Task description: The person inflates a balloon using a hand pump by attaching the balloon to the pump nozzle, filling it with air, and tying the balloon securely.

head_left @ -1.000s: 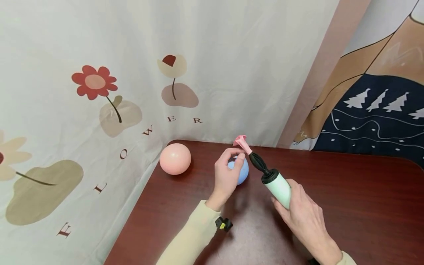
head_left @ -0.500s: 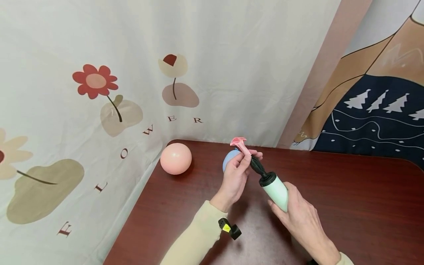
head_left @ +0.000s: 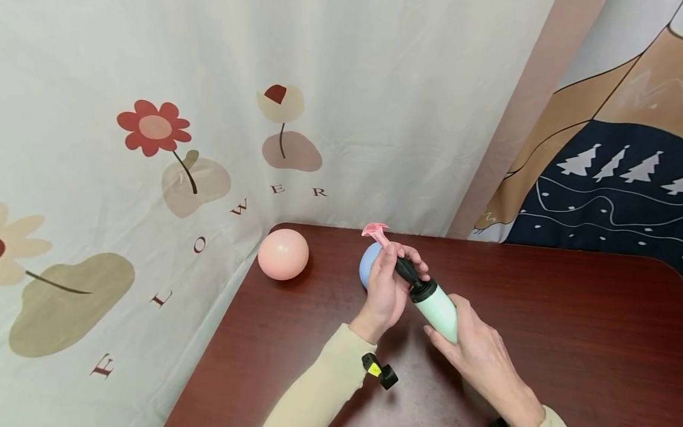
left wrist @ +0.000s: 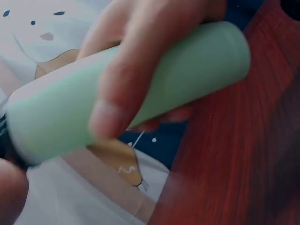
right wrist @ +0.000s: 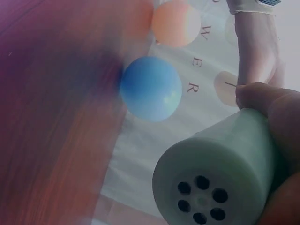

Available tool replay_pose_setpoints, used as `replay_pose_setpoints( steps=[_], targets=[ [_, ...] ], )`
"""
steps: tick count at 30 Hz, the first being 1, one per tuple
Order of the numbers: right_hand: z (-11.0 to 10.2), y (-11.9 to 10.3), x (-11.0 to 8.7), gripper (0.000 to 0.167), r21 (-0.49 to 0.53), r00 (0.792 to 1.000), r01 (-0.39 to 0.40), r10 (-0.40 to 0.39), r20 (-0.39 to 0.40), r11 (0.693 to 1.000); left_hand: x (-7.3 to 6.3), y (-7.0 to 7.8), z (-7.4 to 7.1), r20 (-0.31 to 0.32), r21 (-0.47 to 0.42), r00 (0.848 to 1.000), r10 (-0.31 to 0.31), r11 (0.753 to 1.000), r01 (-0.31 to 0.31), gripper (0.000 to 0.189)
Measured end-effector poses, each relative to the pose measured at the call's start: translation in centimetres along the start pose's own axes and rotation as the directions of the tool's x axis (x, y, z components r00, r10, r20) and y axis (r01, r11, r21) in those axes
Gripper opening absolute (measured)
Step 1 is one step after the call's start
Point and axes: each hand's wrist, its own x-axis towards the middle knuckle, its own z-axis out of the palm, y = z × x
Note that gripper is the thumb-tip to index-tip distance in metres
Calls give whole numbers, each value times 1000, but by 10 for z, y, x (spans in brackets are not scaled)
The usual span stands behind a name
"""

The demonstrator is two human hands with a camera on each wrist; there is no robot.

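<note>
In the head view my right hand (head_left: 482, 350) grips the mint-green barrel of a balloon pump (head_left: 439, 311), which tilts up and to the left. The left wrist view shows that thumb laid along the barrel (left wrist: 197, 65). A limp pink balloon (head_left: 376, 232) sits on the tip of the pump's black nozzle. My left hand (head_left: 385, 290) pinches the balloon's neck there, with several fingers behind the nozzle. The pump's round end (right wrist: 201, 159), with a ring of holes, faces the right wrist camera. Behind my left hand lies a blue inflated balloon (head_left: 368, 264), partly hidden.
A peach inflated balloon (head_left: 283, 255) rests near the back left corner of the dark red wooden table (head_left: 560, 320). A white curtain (head_left: 384, 118) printed with flowers and letters hangs along the back and left edges. A patterned cloth (head_left: 613, 178) hangs at the back right.
My left hand has moved from beside the nozzle onto the pink balloon's neck, its fingers passing behind the nozzle. Pump and balloon have shifted slightly left and down in my right hand's grip.
</note>
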Motion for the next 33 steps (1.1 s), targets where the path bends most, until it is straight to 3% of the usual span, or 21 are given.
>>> replay_pose_setpoints(
  steps=[5,13,18,21,25,27,29,31,33],
  targets=[
    [1,-3,0,63,43,999,5,-7,54,999,0,-10,4,-169,93,981,97,992,-82,30],
    [-4,4,-5,69,180,966,-61,14,257,982,8,-5,-9,-370,103,914,167,985,-138,28],
    [-4,3,-6,67,215,960,-57,-5,279,975,18,11,-19,-436,97,881,183,983,-156,26],
    [-9,3,-9,66,201,958,-49,-11,286,978,27,27,-30,-481,67,851,210,977,-203,27],
    [-20,5,-21,64,176,935,-75,8,355,982,36,52,-49,-531,29,813,239,964,-264,29],
    [-24,7,-27,63,174,925,-79,7,379,982,37,60,-57,-539,16,808,238,962,-273,28],
    [-27,9,-32,62,174,923,-84,11,385,981,36,62,-59,-534,-2,813,234,961,-278,27],
    [-26,9,-34,62,178,922,-93,17,386,980,34,57,-57,-516,-17,826,225,962,-273,26],
    [-23,6,-34,63,172,923,-104,31,382,980,30,46,-49,-483,-14,849,211,968,-249,27]
  ],
)
